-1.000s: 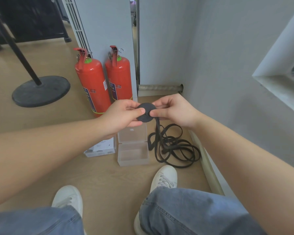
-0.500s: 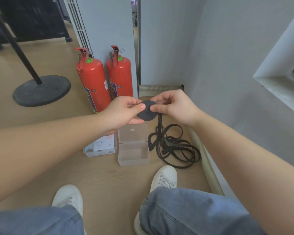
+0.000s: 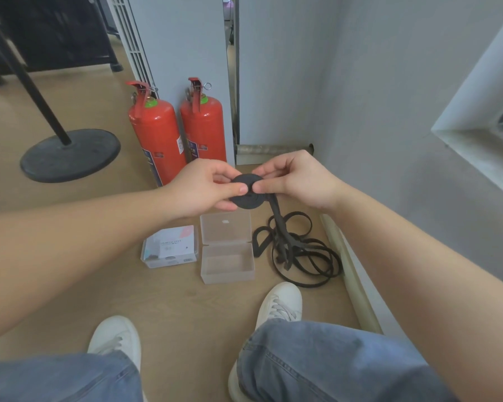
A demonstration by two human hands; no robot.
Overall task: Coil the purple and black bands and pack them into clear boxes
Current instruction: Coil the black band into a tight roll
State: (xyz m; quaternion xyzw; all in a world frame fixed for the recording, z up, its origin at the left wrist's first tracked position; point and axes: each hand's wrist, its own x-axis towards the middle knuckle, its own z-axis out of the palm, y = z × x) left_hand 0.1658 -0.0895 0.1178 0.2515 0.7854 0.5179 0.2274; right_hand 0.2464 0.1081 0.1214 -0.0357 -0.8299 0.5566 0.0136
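A flat round coil of black band [image 3: 248,198] is pinched between both hands above the floor. My left hand [image 3: 204,187] holds its left side with the thumb on top. My right hand [image 3: 298,177] grips the right edge. From the coil the loose rest of the black band [image 3: 299,250] hangs down into a tangled pile on the floor. Just below the hands, an open clear box [image 3: 227,259] lies with its lid flipped back and nothing inside. Left of it sits a closed clear box [image 3: 170,246] with a printed card on top. No purple band is visible.
Two red fire extinguishers [image 3: 157,137] stand against a grey pillar behind the hands. A black round stand base [image 3: 70,153] with a pole sits at the left. A grey wall [image 3: 389,140] closes the right side. My white shoes [image 3: 279,303] and jeans fill the foreground.
The coil has tilted flatter between my fingers and both hands shifted slightly. The loose band on the floor has barely moved.
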